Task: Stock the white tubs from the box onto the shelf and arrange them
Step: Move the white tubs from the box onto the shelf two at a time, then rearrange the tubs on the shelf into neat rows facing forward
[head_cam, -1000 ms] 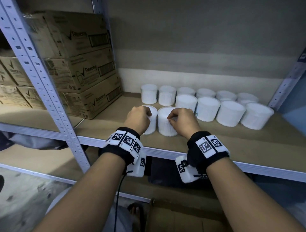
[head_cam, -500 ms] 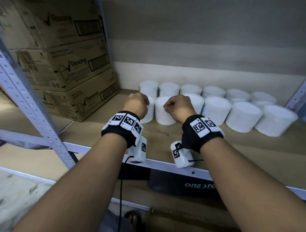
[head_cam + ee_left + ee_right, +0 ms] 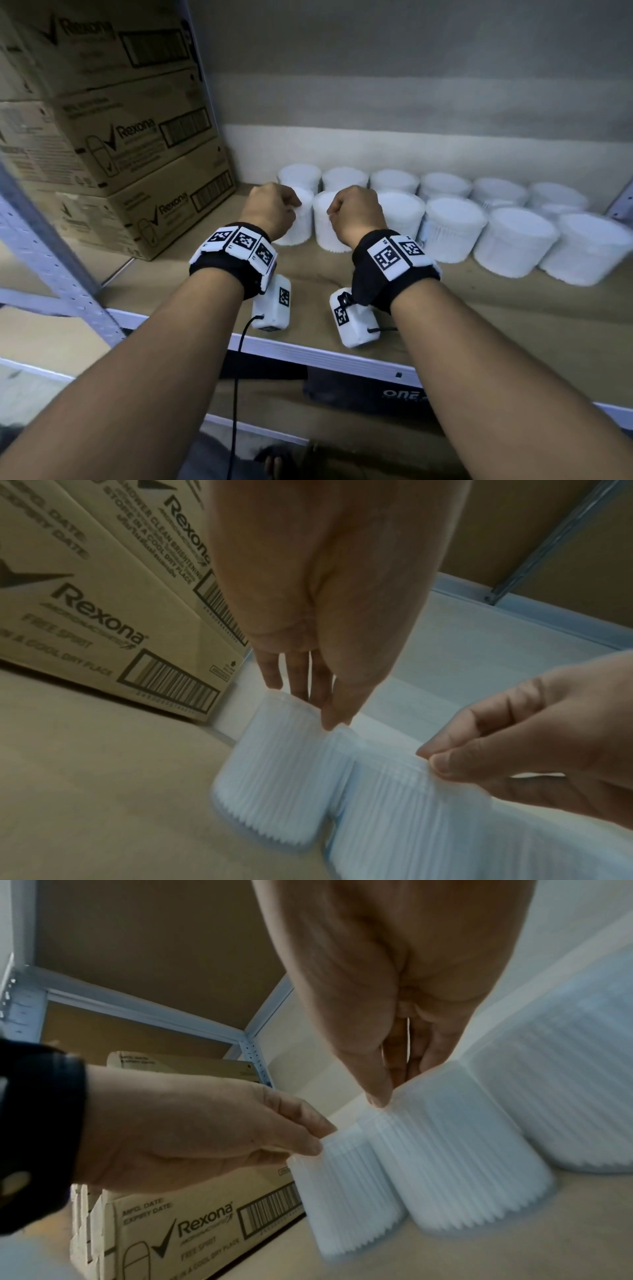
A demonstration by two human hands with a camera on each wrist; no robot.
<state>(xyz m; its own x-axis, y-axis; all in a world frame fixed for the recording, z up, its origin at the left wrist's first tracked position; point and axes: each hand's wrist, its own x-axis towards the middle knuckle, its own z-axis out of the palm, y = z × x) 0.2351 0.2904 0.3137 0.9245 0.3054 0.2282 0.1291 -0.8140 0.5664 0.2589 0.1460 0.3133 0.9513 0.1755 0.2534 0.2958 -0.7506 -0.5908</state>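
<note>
my left hand is pinching the top rim of the leftmost front tub, thumb on the near side and fingers draped over the far edge, so the fingers are clamped on that tub and not loose. my right hand is doing the same to the second front tub, thumb and forefinger nipping its ribbed rim in the left wrist view. i am holding both by the rim, i think, because the sides are crowded and a top grip is letting me slide each one without knocking its neighbours. taking the rexona cartons as my marker, the two tubs are standing upright on the shelf board just to the right of that stack, touching each other, with the left one nearest the cartons and a strip of bare board between. beyond them, farther from the cartons, the front row of tubs is running on to the right, and a back row is sitting behind it against the wall. the edges are blurring, so i am judging that i am nudging this pair into line with the front row. the supply box is not showing clearly in any view. the wrist cameras are hanging over the shelf's front lip.
</note>
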